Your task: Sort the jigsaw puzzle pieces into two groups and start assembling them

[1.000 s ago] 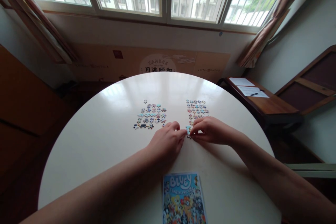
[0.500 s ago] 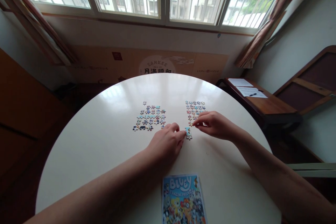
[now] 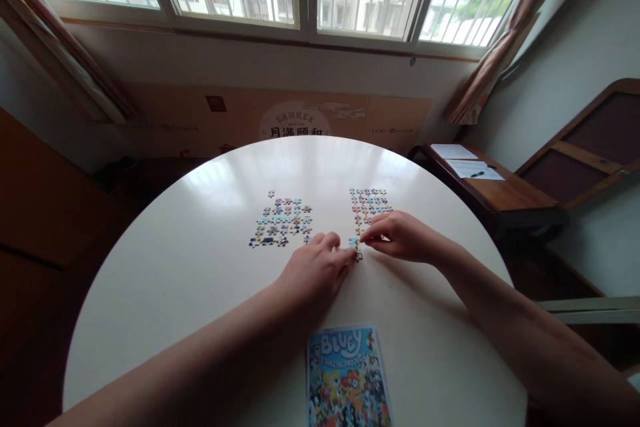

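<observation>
My left hand [image 3: 323, 263] rests on the white round table [image 3: 165, 293], its fingertips on a small joined cluster of puzzle pieces [image 3: 359, 255]. At the cluster's upper right edge, my right hand [image 3: 395, 235] has thumb and fingers pinched together; whatever is between them is too small to make out. Loose puzzle pieces [image 3: 285, 220] lie in rows left of my hands. Another group of pieces [image 3: 369, 200] is laid out in rows just beyond my right hand, which partly covers it.
A blue picture sheet [image 3: 350, 377] marked "BLUEY" lies at the near side of the table. To the right stands a wooden side table [image 3: 520, 197] with papers [image 3: 473, 169] and a pen. Windows and a cardboard panel are beyond.
My right hand has moved slightly left, and its fingertips now meet the small cluster close to my left fingers. The whole view has shifted a little.
</observation>
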A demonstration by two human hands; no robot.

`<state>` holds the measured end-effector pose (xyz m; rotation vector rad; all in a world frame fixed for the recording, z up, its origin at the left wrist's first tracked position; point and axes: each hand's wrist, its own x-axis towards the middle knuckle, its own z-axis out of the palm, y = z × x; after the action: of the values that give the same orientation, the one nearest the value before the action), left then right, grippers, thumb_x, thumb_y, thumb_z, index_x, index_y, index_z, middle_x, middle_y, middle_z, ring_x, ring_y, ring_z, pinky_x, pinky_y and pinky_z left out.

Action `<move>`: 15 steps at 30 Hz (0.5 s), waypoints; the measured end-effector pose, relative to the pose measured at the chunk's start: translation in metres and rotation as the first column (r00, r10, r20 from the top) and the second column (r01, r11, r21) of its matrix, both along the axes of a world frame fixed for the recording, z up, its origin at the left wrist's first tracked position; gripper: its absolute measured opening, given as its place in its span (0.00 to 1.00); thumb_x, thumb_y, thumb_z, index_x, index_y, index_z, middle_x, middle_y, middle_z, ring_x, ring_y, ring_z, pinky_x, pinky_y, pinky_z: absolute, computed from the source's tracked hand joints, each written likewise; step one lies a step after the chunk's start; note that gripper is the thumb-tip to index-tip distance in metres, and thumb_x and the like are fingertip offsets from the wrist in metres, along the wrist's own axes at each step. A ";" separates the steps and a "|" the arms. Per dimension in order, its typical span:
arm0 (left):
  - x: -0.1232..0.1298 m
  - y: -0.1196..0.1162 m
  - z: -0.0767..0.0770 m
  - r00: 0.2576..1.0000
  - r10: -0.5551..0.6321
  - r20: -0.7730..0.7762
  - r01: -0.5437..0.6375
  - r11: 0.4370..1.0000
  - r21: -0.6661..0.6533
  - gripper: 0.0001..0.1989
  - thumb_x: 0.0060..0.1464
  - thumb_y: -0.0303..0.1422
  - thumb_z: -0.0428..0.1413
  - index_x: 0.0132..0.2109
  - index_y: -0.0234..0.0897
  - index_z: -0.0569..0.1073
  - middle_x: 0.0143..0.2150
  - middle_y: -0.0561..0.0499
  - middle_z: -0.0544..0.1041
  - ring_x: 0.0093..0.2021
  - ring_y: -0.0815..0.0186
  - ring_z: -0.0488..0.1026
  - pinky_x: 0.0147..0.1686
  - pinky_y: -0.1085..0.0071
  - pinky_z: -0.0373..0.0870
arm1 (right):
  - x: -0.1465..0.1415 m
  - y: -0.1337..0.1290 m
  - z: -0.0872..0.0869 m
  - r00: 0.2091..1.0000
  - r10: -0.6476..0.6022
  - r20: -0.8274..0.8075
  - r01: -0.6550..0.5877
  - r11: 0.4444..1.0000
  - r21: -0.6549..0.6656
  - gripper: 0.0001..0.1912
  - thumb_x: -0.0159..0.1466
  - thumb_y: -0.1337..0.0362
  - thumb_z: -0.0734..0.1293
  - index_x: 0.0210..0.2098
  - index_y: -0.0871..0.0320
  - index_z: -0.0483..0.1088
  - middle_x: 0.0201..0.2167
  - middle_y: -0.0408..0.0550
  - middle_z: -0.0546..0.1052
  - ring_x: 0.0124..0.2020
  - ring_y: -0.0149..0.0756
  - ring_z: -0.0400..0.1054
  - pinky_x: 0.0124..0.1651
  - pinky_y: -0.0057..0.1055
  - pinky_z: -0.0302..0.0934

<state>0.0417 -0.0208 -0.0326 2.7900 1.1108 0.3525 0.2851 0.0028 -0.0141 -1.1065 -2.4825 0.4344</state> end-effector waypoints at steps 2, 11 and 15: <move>0.001 0.000 0.002 1.000 0.001 -0.004 -0.001 1.000 -0.005 0.13 0.67 0.36 0.50 0.53 0.46 0.77 0.46 0.45 0.73 0.45 0.57 0.69 0.38 0.64 0.72 | -0.001 -0.001 -0.001 0.999 0.030 0.010 -0.030 1.000 0.000 0.10 0.63 0.69 0.68 0.38 0.54 0.82 0.31 0.45 0.81 0.30 0.32 0.72 0.35 0.28 0.62; 0.001 -0.003 0.004 0.999 0.003 -0.040 -0.003 1.000 0.001 0.15 0.66 0.34 0.51 0.56 0.43 0.74 0.47 0.46 0.74 0.47 0.56 0.69 0.43 0.61 0.72 | -0.001 0.002 -0.008 0.997 0.068 -0.019 -0.067 0.997 0.042 0.09 0.64 0.68 0.67 0.38 0.55 0.81 0.31 0.46 0.80 0.30 0.32 0.72 0.35 0.29 0.62; 0.001 -0.002 0.000 1.000 -0.001 -0.026 0.001 1.000 0.000 0.20 0.65 0.33 0.52 0.63 0.44 0.70 0.51 0.45 0.74 0.49 0.55 0.68 0.44 0.61 0.72 | 0.003 0.003 -0.007 0.995 0.038 -0.095 -0.028 0.995 0.099 0.09 0.65 0.67 0.66 0.38 0.56 0.81 0.29 0.45 0.79 0.28 0.30 0.69 0.34 0.30 0.63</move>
<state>0.0423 -0.0225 -0.0326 2.8030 1.1143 0.3175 0.2885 0.0056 -0.0215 -0.9841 -2.4132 0.3628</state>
